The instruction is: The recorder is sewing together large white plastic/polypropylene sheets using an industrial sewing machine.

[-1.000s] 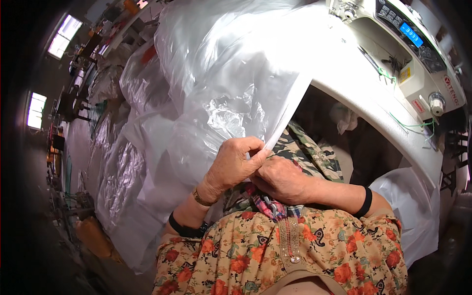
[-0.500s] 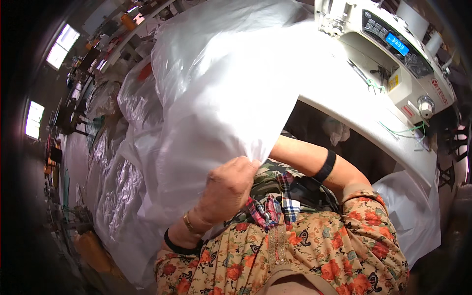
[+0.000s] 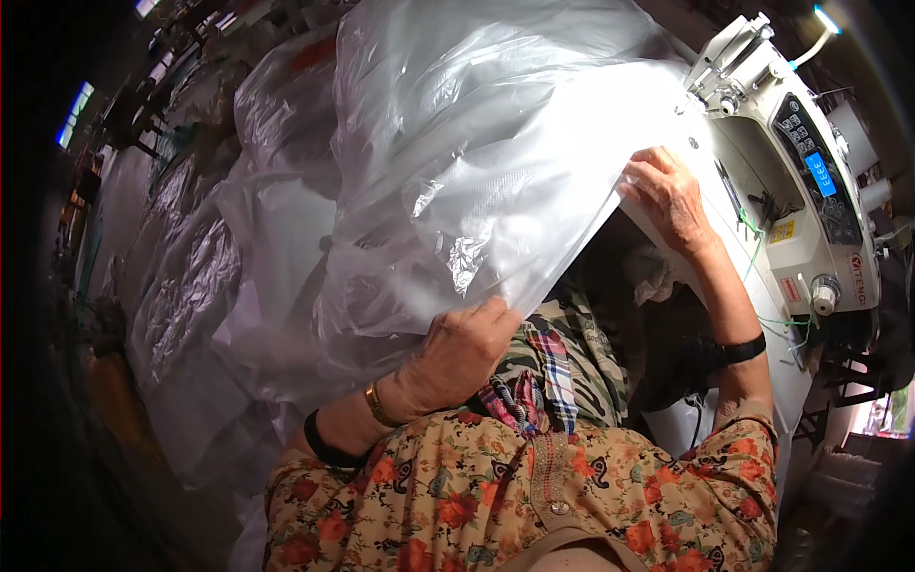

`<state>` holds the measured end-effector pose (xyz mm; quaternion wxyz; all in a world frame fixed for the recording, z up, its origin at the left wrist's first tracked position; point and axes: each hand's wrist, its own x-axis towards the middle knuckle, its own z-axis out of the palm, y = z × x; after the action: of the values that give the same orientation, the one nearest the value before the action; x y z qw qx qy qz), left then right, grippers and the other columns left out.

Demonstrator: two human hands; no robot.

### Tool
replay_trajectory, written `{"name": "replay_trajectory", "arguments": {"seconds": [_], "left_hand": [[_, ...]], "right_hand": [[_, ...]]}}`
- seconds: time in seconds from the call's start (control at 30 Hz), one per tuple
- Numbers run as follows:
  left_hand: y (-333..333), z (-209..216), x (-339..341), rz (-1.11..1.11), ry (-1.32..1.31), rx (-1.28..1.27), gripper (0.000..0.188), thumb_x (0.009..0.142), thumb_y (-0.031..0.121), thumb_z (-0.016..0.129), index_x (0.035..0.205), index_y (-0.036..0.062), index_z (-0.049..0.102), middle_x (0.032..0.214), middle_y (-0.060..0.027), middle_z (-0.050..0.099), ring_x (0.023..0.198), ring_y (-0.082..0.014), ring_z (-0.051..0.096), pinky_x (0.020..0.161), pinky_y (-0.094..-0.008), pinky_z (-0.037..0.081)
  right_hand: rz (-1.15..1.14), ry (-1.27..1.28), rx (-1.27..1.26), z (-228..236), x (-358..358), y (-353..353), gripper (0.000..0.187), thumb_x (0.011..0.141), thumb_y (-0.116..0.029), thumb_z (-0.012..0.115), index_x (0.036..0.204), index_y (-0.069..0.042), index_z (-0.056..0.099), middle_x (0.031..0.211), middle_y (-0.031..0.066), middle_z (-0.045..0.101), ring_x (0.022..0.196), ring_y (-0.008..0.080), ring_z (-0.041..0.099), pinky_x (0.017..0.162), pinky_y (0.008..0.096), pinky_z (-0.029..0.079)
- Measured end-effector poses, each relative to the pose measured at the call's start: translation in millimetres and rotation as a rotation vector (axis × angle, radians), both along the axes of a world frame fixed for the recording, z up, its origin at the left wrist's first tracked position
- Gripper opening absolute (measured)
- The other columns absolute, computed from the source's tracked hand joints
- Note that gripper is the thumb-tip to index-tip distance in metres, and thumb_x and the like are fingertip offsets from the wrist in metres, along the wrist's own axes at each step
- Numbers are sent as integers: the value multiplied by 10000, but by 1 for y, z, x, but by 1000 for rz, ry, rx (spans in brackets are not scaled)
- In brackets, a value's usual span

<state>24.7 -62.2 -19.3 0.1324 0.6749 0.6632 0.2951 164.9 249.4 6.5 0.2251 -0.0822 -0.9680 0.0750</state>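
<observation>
A large clear plastic bag point(image 3: 496, 162), stuffed with pale sheeting, was seen bulging across the sewing table point(image 3: 710, 186); more filled plastic bags point(image 3: 191, 276) were heaped to its left. The bag's lower edge was pinched in the closed left hand point(image 3: 457, 348), above a bundle of plaid and camouflage cloth point(image 3: 553, 367). Its far corner was gripped by the curled fingers of the right hand point(image 3: 672, 195), just beside a white sewing machine point(image 3: 801, 181).
</observation>
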Motion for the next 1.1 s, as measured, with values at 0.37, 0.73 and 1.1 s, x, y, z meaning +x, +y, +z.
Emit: {"name": "replay_trajectory", "arguments": {"seconds": [0.37, 0.73, 1.1], "left_hand": [[-4, -3, 1, 43, -62, 40, 558, 773, -70, 561, 1327, -24, 519, 819, -152, 524, 669, -319, 571, 597, -414, 460], [50, -7, -10, -107, 21, -36, 272, 779, 20, 601, 1048, 45, 628, 787, -139, 544, 687, -339, 601, 602, -418, 490], [134, 7, -25, -132, 81, 133, 127, 750, 15, 581, 851, 42, 653, 743, -132, 560, 616, -341, 578, 575, -413, 459]], "right_hand": [[-246, 15, 222, -20, -13, 25, 428, 859, -505, 646, 1091, -148, 694, 1129, 43, 620, 1127, 224, 521, 1036, 505, 274], [-322, -4, 40, -21, -6, 34, 593, 831, -555, 639, 1211, -99, 632, 1309, 128, 556, 1169, 321, 503, 1074, 572, 238], [-411, -101, -62, -16, -9, 43, 883, 821, -667, 585, 1438, -57, 419, 1456, 277, 397, 1312, 400, 423, 1106, 619, 163]]}}
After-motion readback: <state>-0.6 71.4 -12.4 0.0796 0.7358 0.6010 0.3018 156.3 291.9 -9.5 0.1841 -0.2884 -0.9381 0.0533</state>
